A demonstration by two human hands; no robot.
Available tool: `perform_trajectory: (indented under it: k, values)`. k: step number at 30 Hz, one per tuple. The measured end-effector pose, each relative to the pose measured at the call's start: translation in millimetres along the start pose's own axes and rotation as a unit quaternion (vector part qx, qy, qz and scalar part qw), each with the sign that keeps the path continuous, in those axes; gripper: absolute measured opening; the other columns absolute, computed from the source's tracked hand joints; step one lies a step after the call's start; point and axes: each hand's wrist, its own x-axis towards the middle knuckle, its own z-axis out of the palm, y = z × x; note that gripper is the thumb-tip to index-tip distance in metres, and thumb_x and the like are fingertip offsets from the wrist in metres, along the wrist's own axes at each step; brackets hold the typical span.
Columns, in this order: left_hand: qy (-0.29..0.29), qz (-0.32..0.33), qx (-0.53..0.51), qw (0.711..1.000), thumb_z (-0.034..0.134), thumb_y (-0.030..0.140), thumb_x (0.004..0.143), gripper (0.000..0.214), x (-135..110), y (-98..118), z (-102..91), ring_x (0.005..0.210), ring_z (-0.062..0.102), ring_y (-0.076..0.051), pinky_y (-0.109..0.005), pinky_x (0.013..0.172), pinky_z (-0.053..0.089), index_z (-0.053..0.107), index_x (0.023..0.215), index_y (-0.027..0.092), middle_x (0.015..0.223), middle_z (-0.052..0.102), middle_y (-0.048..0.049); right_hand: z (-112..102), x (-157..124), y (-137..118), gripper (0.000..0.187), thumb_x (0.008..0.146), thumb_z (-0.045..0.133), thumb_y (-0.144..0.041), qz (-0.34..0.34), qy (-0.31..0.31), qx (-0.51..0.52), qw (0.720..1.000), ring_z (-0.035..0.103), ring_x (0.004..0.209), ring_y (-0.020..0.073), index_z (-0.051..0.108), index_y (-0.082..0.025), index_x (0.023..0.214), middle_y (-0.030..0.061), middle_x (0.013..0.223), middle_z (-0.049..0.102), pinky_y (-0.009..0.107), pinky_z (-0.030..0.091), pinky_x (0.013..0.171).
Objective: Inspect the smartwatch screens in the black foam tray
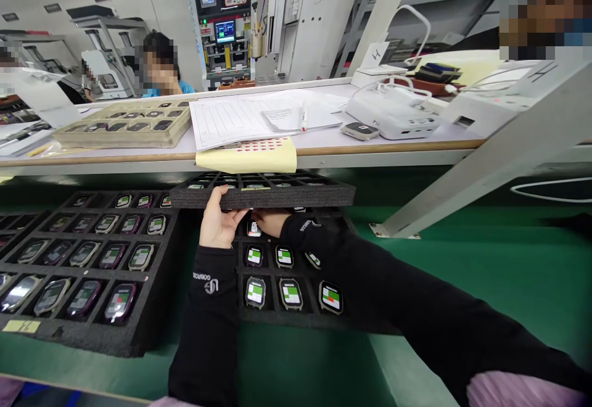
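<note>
A black foam tray (296,197) is raised off the green belt, level with the bench edge. My left hand (217,219) grips its near left edge, thumb on top and fingers underneath. My right hand (268,221) reaches beneath the raised tray; only part of it shows and its fingers are hidden. Below lies a second foam tray (268,317) with several smartwatch bodies (291,293) whose screens show green and white. Both arms wear black sleeves.
To the left a full foam tray of watches (83,333) rests on the green belt (462,271). The bench behind carries papers (240,120), a yellow sheet (247,154), a beige tray (123,124) and white devices (393,114). A slanted metal strut (485,160) crosses right. Other people sit beyond.
</note>
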Motion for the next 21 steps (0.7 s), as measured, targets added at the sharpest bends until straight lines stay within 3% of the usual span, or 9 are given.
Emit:
perform_trajectory:
  k: [9,16,21]
  values:
    - [-0.002,0.001,-0.002,1.000,0.062,0.018,0.074,0.008,1,-1,-0.2,0.071,0.065,-0.017,-0.041,0.083,0.056,0.058,0.081,0.019,0.082,0.063,-0.0022,-2,-6,14,0.017,0.098,0.051,-0.016,-0.010,-0.039,0.108,0.993,0.066,0.087,0.0204,0.065,-0.012,0.107,0.0082,0.095,0.070,0.027,0.049,0.083]
    - [-0.003,0.000,-0.004,1.000,0.061,0.018,0.076,0.005,-1,-1,0.6,0.074,0.065,-0.018,-0.041,0.085,0.057,0.057,0.080,0.019,0.083,0.063,-0.0024,10,-2,27,0.021,0.097,0.048,-0.013,-0.025,-0.020,0.176,0.984,0.063,0.101,0.0204,0.067,-0.015,0.105,0.0077,0.108,0.068,0.030,0.046,0.094]
    - [-0.001,0.000,-0.008,1.000,0.061,0.016,0.076,0.006,-2,-1,2.7,0.075,0.065,-0.018,-0.041,0.084,0.057,0.057,0.080,0.019,0.084,0.064,-0.0028,11,-6,32,0.024,0.097,0.046,-0.018,-0.010,-0.005,0.210,0.978,0.064,0.095,0.0216,0.070,-0.015,0.101,0.0083,0.103,0.070,0.031,0.048,0.088]
